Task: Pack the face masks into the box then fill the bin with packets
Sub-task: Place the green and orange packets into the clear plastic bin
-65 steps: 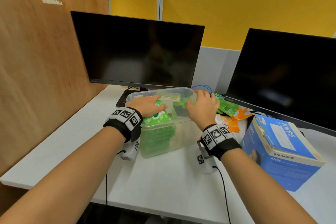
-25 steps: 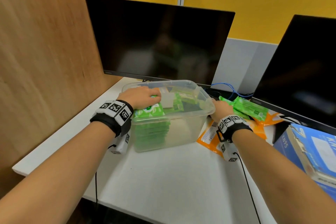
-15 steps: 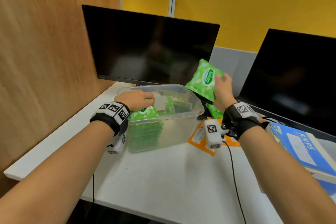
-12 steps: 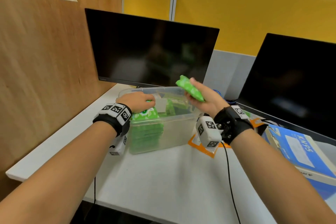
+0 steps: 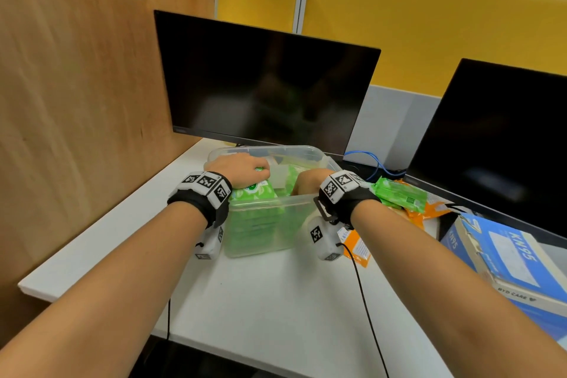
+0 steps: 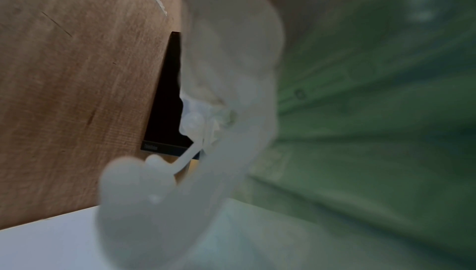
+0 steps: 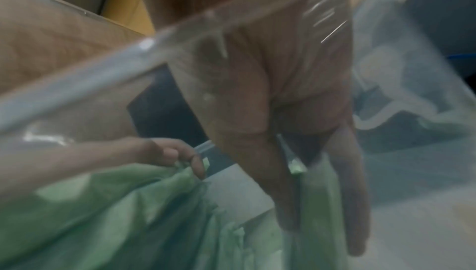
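A clear plastic bin point(image 5: 276, 200) stands on the white desk, with a stack of green packets point(image 5: 254, 193) in its left half. My left hand point(image 5: 242, 170) lies on top of that stack, and its fingertips point(image 7: 177, 154) curl over the packets' far edge. My right hand point(image 5: 310, 181) reaches down into the bin's right half. Seen through the bin wall in the right wrist view, its thumb and fingers point(image 7: 355, 203) point down and pinch an upright green packet point(image 7: 318, 193). The left wrist view shows only the blurred bin corner point(image 6: 226, 70) and green packets point(image 6: 373, 111).
Loose green packets point(image 5: 399, 193) and orange packets point(image 5: 429, 212) lie right of the bin. A blue KN95 mask box point(image 5: 503, 258) sits at the right edge. Two dark monitors point(image 5: 264, 86) point(image 5: 497, 144) stand behind, with a wooden partition point(image 5: 76, 101) on the left.
My right hand took a green packet from the pile on the right, lifted it over the rim and lowered it into the bin. The left hand stayed on the stack.
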`<act>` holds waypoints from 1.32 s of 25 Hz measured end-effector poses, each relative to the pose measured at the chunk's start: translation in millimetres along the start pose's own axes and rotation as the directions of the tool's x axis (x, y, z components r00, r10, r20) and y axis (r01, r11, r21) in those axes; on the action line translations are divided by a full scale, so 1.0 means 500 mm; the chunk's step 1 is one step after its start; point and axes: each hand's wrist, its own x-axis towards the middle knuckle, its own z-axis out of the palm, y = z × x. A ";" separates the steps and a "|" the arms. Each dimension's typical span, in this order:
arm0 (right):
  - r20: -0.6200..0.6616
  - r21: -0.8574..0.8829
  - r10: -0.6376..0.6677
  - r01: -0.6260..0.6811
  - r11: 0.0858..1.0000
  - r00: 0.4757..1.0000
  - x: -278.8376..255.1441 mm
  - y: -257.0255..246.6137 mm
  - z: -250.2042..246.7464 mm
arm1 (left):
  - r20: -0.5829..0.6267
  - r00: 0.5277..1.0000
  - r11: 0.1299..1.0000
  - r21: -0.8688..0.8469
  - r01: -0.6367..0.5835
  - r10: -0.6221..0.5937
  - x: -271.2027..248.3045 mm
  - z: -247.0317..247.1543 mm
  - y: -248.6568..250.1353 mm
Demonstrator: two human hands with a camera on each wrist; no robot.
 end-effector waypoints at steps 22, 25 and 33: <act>-0.303 0.709 0.627 -0.270 0.652 0.718 -0.174 0.191 -0.049 | -0.046 0.997 0.998 0.019 -0.067 0.068 0.012 0.004 -0.011; -0.169 0.339 0.607 -0.533 0.775 0.776 -0.136 0.283 0.016 | -0.060 0.996 0.998 0.010 -0.067 0.068 0.014 0.005 -0.012; -0.065 0.234 0.639 -0.611 0.756 0.766 -0.095 0.326 0.057 | -0.091 0.995 0.999 0.006 -0.051 0.052 0.016 0.005 -0.008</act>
